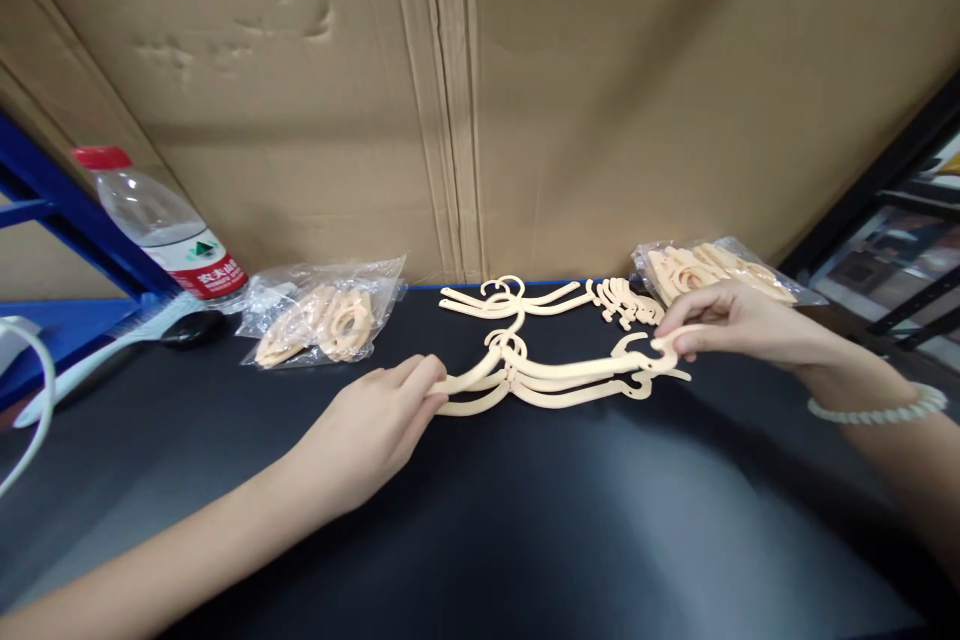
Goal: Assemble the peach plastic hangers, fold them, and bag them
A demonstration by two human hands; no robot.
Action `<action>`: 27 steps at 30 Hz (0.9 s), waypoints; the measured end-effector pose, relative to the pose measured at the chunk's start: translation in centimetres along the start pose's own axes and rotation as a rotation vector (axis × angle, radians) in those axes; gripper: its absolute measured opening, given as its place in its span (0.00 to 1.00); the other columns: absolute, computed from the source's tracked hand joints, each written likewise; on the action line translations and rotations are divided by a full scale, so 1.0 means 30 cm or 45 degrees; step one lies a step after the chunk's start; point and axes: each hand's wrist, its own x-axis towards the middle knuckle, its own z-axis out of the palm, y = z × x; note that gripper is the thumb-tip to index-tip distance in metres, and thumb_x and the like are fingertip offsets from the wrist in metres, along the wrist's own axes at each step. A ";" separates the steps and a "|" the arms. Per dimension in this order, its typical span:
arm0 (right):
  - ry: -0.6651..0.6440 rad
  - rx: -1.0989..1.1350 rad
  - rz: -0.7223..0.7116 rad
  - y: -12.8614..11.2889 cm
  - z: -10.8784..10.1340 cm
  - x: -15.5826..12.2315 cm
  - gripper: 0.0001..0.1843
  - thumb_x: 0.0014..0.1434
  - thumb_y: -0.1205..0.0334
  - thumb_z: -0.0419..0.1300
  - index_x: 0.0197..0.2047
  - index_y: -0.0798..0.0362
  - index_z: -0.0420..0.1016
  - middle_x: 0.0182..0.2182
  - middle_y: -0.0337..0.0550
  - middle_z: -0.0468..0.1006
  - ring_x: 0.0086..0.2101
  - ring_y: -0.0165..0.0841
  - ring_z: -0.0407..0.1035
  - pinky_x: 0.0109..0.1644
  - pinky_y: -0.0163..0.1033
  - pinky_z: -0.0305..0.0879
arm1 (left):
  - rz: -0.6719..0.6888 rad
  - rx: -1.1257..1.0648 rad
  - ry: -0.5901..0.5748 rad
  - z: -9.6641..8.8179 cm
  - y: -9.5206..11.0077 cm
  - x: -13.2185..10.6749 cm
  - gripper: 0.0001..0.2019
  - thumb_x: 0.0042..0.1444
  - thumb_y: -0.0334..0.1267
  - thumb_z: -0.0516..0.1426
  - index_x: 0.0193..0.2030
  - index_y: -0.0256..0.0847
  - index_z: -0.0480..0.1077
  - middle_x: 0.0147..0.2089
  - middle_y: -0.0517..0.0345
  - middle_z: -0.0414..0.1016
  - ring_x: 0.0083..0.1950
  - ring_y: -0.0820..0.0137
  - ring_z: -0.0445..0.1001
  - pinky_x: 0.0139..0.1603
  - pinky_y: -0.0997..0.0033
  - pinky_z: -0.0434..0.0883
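Note:
My left hand (382, 425) is closed around the left arm of a cream plastic clothes hanger (577, 367), raised slightly over other hangers. At its right end, my right hand (712, 320) pinches a small curved hook piece (666, 352) between thumb and fingers; whether the piece is joined to the hanger arm I cannot tell. Just below lie more hangers (566, 400) with similar curved ends. Behind them rest loose hanger arms with hooks (517, 302). A row of small hook pieces (624, 300) lies to their right, near my right hand.
A clear bag of cream hanger parts (322, 320) lies at left, another bag (720, 270) at back right. A red-capped water bottle (165, 225) leans at far left beside a black object (193, 328) and a white cable (45, 410). A cardboard wall (562, 100) backs the black tabletop (525, 540).

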 end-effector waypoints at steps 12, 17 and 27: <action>-0.399 -0.635 0.066 -0.011 0.073 -0.006 0.07 0.53 0.59 0.64 0.28 0.52 0.78 0.22 0.38 0.77 0.24 0.30 0.68 0.27 0.33 0.60 | 0.249 0.421 -0.061 0.042 0.048 -0.027 0.12 0.61 0.26 0.47 0.31 0.39 0.66 0.32 0.52 0.70 0.32 0.62 0.68 0.31 0.64 0.61; -0.321 -0.716 0.070 0.005 0.084 0.004 0.04 0.50 0.66 0.61 0.25 0.52 0.76 0.21 0.37 0.76 0.23 0.29 0.67 0.26 0.32 0.59 | 0.218 0.384 0.010 0.060 0.031 -0.015 0.11 0.63 0.28 0.46 0.33 0.38 0.66 0.34 0.51 0.70 0.34 0.62 0.68 0.33 0.64 0.63; -0.175 -0.777 0.008 0.042 0.083 0.028 0.06 0.52 0.60 0.61 0.28 0.53 0.76 0.23 0.40 0.75 0.25 0.31 0.68 0.27 0.34 0.61 | 0.172 0.309 0.152 0.099 -0.016 0.008 0.10 0.65 0.30 0.46 0.37 0.36 0.68 0.37 0.50 0.70 0.38 0.61 0.68 0.37 0.63 0.67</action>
